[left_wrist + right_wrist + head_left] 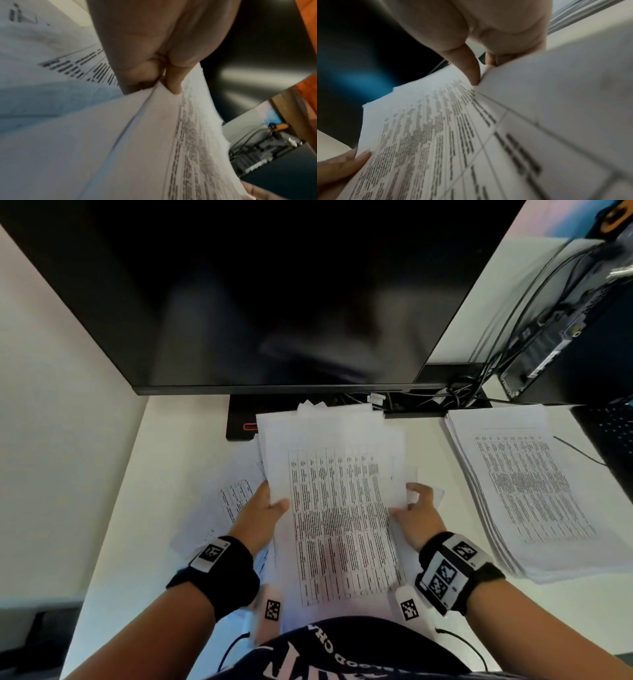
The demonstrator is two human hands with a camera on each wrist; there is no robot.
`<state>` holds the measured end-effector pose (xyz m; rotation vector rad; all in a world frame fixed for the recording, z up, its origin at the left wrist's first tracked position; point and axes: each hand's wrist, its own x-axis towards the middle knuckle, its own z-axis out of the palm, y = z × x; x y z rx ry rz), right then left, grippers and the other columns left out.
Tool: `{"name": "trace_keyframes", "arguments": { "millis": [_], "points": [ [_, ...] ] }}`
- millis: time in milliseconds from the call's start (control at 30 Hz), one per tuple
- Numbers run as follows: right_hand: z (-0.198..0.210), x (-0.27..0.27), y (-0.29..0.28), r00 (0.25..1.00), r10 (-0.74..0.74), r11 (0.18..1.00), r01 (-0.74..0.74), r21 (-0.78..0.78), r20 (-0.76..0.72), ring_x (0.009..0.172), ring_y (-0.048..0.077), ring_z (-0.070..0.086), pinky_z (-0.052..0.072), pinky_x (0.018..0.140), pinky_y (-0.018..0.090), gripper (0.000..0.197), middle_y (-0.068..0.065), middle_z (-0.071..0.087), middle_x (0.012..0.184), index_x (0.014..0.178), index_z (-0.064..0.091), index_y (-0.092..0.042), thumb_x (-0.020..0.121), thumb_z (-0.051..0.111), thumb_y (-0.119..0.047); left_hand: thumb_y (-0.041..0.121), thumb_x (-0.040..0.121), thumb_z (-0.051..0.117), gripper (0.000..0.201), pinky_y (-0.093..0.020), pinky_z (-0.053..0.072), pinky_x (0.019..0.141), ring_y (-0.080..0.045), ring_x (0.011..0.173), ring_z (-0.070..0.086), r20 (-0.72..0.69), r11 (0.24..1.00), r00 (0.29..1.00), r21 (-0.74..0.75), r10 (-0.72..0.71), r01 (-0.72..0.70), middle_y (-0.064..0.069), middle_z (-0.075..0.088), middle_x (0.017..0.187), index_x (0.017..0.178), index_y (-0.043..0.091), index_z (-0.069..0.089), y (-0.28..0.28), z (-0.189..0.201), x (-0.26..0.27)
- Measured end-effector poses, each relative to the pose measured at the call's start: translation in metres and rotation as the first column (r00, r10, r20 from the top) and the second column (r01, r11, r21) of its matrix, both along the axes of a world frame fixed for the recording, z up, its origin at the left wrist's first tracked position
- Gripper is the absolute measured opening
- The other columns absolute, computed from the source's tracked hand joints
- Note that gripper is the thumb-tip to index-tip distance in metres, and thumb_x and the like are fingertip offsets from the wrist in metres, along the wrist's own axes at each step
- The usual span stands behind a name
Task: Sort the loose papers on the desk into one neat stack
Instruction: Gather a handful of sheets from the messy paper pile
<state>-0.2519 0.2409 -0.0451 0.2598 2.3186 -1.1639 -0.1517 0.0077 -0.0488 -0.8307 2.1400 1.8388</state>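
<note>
Both hands grip one uneven bundle of white printed table sheets (339, 508): left hand (261, 513) pinching its left edge, right hand (418, 515) its right, above the white bench (164, 474).

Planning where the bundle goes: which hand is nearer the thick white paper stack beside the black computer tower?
Right hand; the stack lies just beyond it. Left hand grips the bundle's far edge.

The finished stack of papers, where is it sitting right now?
In the head view the stack of papers lies on the desk at the right, apart from the held sheets, near the cables.
</note>
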Motion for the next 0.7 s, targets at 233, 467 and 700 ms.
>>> {"name": "trace_keyframes", "arguments": {
  "millis": [233, 467, 700],
  "points": [
    [0.05, -0.004, 0.0, 0.969, -0.009, 0.984, -0.035, -0.173, -0.248, 0.076, 0.012, 0.045, 0.039, 0.069, 0.026, 0.014, 0.002, 0.046, 0.082, 0.098, 0.046, -0.011, 0.098, 0.044, -0.025, 0.019, 0.1, 0.043, 0.042, -0.013, 0.04, 0.094, 0.008, 0.115, 0.05, -0.226, 1.0, 0.974, 0.015, -0.009, 0.013, 0.02, 0.055, 0.128, 0.14, 0.033, 0.037, -0.008, 0.065, -0.011],
    [0.107, 0.006, -0.022, 0.635, -0.2, 0.924, -0.13, -0.359, -0.746, 0.065, -0.014, 0.04, 0.033, 0.065, 0.01, 0.017, -0.008, 0.036, 0.076, 0.098, 0.036, -0.027, 0.1, 0.038, -0.011, 0.008, 0.1, 0.041, 0.032, -0.005, 0.042, 0.085, 0.019, 0.094, 0.053, -0.645, 0.958, 0.748, -0.085, 0.156, -0.273, 0.018, 0.055, 0.113, 0.13, 0.019, 0.04, 0.017, 0.126, -0.023],
    [0.092, 0.02, -0.023, 0.746, -0.21, 0.886, -0.127, -0.445, -0.631, 0.122, 0.015, 0.049, 0.039, 0.106, 0.046, 0.059, 0.005, 0.051, 0.131, 0.136, 0.031, -0.004, 0.09, 0.056, -0.032, 0.013, 0.098, 0.047, 0.041, -0.011, 0.04, 0.094, 0.014, 0.112, 0.051, -0.599, 0.978, 0.789, -0.049, 0.135, -0.204, 0.024, 0.051, 0.124, 0.131, 0.033, 0.031, 0.027, 0.095, -0.015]
  ]
}}
